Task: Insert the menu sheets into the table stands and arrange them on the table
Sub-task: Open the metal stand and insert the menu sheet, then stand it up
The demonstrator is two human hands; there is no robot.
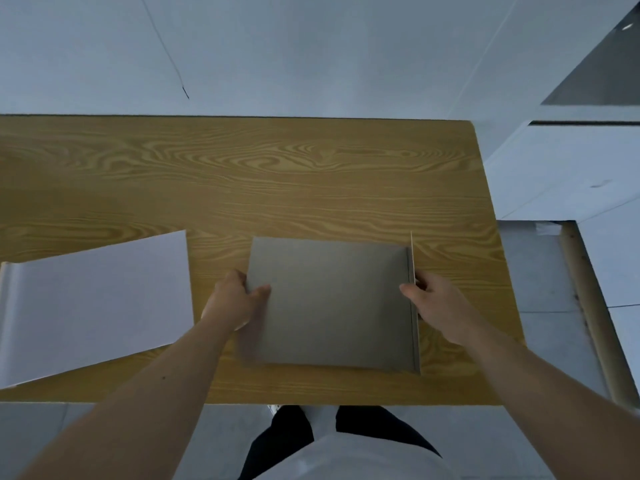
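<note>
A grey rectangular sheet lies near the front of the wooden table, with a thin upright panel standing along its right edge. My left hand grips the sheet's left edge, thumb on top. My right hand pinches the upright panel at the right edge. A white menu sheet lies flat at the table's front left, with a glossy clear strip at its left end. Whether the grey piece is a stand or a backing board is unclear.
The table's right edge drops to a grey tiled floor. A wooden strip lies on the floor to the right. White walls stand behind the table. My legs and white shirt show below the front edge.
</note>
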